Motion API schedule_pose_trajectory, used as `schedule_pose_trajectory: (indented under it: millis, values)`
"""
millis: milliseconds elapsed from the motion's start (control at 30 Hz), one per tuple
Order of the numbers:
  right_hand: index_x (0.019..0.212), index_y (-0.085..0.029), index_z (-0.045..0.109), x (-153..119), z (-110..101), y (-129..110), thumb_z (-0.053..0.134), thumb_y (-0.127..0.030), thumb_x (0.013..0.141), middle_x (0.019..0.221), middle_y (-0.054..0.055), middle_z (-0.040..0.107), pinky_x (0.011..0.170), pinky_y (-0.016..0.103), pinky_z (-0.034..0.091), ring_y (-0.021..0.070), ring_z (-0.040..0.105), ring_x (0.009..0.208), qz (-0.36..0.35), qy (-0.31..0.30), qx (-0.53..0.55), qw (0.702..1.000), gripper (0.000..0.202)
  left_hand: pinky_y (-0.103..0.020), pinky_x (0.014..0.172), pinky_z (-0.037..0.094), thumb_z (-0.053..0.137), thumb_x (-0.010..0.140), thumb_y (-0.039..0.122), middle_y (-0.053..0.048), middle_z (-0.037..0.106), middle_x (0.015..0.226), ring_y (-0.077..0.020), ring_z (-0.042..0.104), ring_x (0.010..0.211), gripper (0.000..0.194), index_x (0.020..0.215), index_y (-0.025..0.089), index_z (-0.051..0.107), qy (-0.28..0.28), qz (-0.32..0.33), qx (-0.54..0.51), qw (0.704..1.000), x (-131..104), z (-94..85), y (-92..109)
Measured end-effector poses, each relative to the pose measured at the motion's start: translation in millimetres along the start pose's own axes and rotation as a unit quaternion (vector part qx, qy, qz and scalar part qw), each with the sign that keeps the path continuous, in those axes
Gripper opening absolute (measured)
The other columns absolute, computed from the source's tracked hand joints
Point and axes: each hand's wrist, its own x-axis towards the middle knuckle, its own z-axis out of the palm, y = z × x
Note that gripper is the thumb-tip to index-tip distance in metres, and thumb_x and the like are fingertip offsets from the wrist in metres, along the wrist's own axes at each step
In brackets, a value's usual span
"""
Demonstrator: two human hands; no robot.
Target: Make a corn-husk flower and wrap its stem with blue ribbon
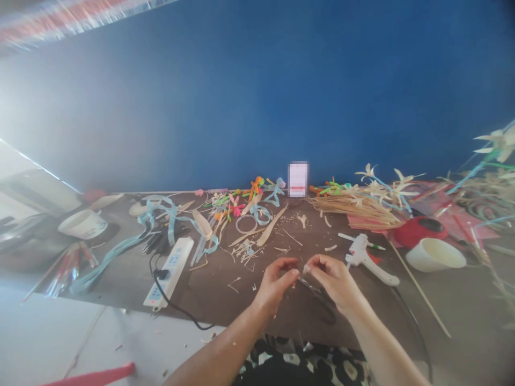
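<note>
My left hand (277, 281) is above the front of the brown table, its thumb and fingers curled together. What it holds, if anything, I cannot make out. Close beside it, my right hand (333, 281) pinches a small pale scrap (305, 269) between thumb and fingertips. Beneath both hands lies what looks like a pair of scissors (317, 292), its handles dark and partly hidden. A white hot glue gun (368, 260) rests just right of my right hand. Pale shavings and strips of dried husk (271, 228) are scattered ahead of my fingers.
A white power strip (171, 273) with a plugged-in black cord lies left. Light blue ribbon (108, 262), a white cup (82, 224) and colourful pipe-cleaner flowers (233, 206) spread behind. A white bowl (434, 254), a red tape roll (414, 233) and dried straw (354, 209) stand right.
</note>
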Motion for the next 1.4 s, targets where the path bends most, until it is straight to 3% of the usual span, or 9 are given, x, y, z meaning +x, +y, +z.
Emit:
schedule_pose_trajectory:
  millis: [167, 267, 433, 667, 800, 867, 933, 1100, 1400]
  values:
    - [0.065, -0.016, 0.054, -3, 2, 8, 0.051, -0.033, 0.072, 0.053, -0.003, 0.049, 0.046, 0.020, 0.031, 0.0101, 0.044, 0.049, 0.018, -0.023, -0.010, 1.000, 0.019, -0.020, 0.052, 0.036, 0.063, 0.061, 0.034, -0.001, 0.057, 0.061, -0.0089, 0.047, 0.053, 0.023, 0.069, 0.012, 0.063, -0.009, -0.015, 0.075, 0.997, 5, 5.6, -8]
    - [0.079, -0.018, 0.053, -13, -7, 22, 0.048, -0.035, 0.073, 0.062, 0.000, 0.055, 0.050, 0.022, 0.036, 0.0132, 0.051, 0.054, 0.000, 0.009, -0.121, 0.993, 0.019, -0.019, 0.043, 0.032, 0.063, 0.060, 0.037, 0.001, 0.053, 0.054, -0.0068, 0.042, 0.045, 0.026, 0.065, 0.013, 0.060, 0.018, -0.059, 0.028, 0.998, 6, 3.4, -16]
    - [0.082, -0.021, 0.053, -39, -23, 50, 0.048, -0.025, 0.070, 0.080, 0.004, 0.058, 0.059, 0.026, 0.039, 0.0193, 0.056, 0.073, -0.060, 0.019, -0.437, 0.897, 0.014, -0.016, 0.037, 0.027, 0.065, 0.057, 0.036, 0.001, 0.052, 0.056, -0.0062, 0.043, 0.047, 0.025, 0.064, 0.014, 0.056, 0.042, -0.098, -0.069, 0.992, 8, -7.8, -17]
    - [0.078, -0.019, 0.054, -53, -25, 51, 0.047, -0.018, 0.067, 0.075, 0.006, 0.061, 0.062, 0.030, 0.039, 0.0233, 0.057, 0.074, -0.043, -0.013, -0.537, 0.843, 0.013, -0.014, 0.036, 0.027, 0.065, 0.058, 0.032, 0.001, 0.054, 0.060, -0.0057, 0.044, 0.047, 0.024, 0.072, 0.015, 0.055, 0.058, -0.120, -0.096, 0.986, 8, -8.4, -15]
    - [0.071, -0.021, 0.058, -50, -35, 51, 0.050, -0.025, 0.064, 0.069, 0.003, 0.063, 0.057, 0.028, 0.038, 0.0219, 0.058, 0.067, 0.074, -0.022, -0.428, 0.901, 0.012, -0.014, 0.035, 0.028, 0.063, 0.061, 0.032, 0.000, 0.054, 0.059, -0.0061, 0.044, 0.048, 0.022, 0.072, 0.014, 0.055, 0.044, -0.118, -0.093, 0.988, 9, -8.3, -15]
    - [0.071, -0.020, 0.058, -51, -37, 50, 0.050, -0.029, 0.062, 0.065, 0.002, 0.063, 0.051, 0.024, 0.038, 0.0174, 0.057, 0.059, 0.127, -0.060, -0.276, 0.951, 0.015, -0.014, 0.035, 0.028, 0.062, 0.062, 0.033, 0.000, 0.055, 0.058, -0.0064, 0.045, 0.048, 0.023, 0.073, 0.014, 0.055, 0.034, -0.109, -0.091, 0.989, 9, -7.8, -13]
    - [0.074, -0.018, 0.056, -55, -36, 47, 0.050, -0.034, 0.063, 0.063, 0.001, 0.061, 0.040, 0.020, 0.032, 0.0114, 0.049, 0.046, 0.172, -0.097, -0.098, 0.975, 0.021, -0.014, 0.035, 0.029, 0.062, 0.062, 0.033, 0.000, 0.055, 0.057, -0.0067, 0.046, 0.047, 0.024, 0.073, 0.013, 0.055, 0.025, -0.097, -0.084, 0.991, 8, -6.4, -10]
    - [0.066, -0.016, 0.051, -64, -21, 41, 0.056, -0.050, 0.062, 0.051, -0.003, 0.048, 0.036, 0.018, 0.015, 0.0044, 0.027, 0.037, 0.200, -0.086, 0.109, 0.970, 0.035, -0.015, 0.036, 0.030, 0.062, 0.062, 0.032, 0.001, 0.053, 0.052, -0.0076, 0.047, 0.046, 0.022, 0.072, 0.013, 0.055, 0.005, -0.083, -0.060, 0.995, 3, -0.7, -6]
    - [0.066, -0.015, 0.049, -64, -15, 35, 0.058, -0.044, 0.068, 0.049, -0.003, 0.048, 0.044, 0.019, 0.025, 0.0074, 0.037, 0.046, 0.187, -0.132, 0.140, 0.963, 0.030, -0.015, 0.036, 0.033, 0.061, 0.061, 0.028, 0.002, 0.051, 0.053, -0.0076, 0.047, 0.046, 0.021, 0.072, 0.014, 0.052, -0.006, -0.091, -0.067, 0.994, 6, 3.9, -9]
